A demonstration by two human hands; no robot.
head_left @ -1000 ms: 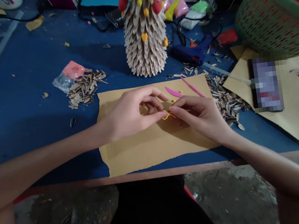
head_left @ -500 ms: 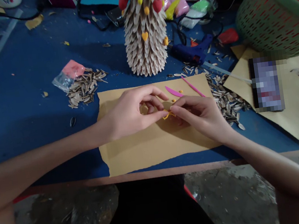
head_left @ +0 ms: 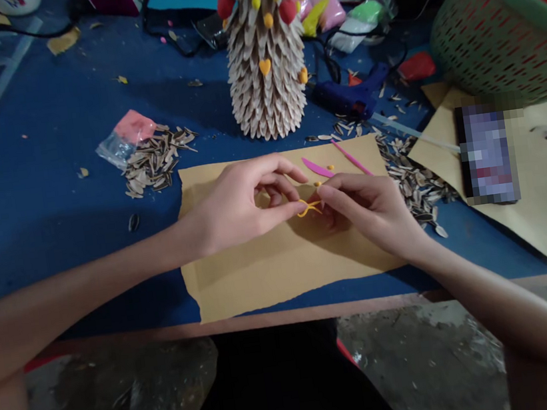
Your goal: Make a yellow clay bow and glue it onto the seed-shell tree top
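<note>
Thumb and fingers of my left hand [head_left: 253, 204] pinch the left side of a thin yellow clay strand [head_left: 309, 208], looped into a bow-like shape. On its right, my right hand [head_left: 369, 209] has thumb and forefinger pressed together at the strand's upper tail; the exact contact is partly hidden. Both hands are over a sheet of tan paper [head_left: 243, 279]. Just beyond the fingertips lie small yellow clay bits [head_left: 318, 184], a pink modelling knife [head_left: 317, 167] and a slim pink stick tool [head_left: 350, 157].
A cone tree of seed shells [head_left: 267, 98] with clay ornaments stands behind the paper. Sunflower seed shells [head_left: 154, 160] lie beside a pink clay packet [head_left: 135, 126]. To the right are a blue glue gun [head_left: 354, 95], a phone [head_left: 488, 153] and a green basket [head_left: 499, 47].
My right fingertips have shifted slightly right and up, exposing more of the crossed yellow strand and its tails. My left hand has stayed in place.
</note>
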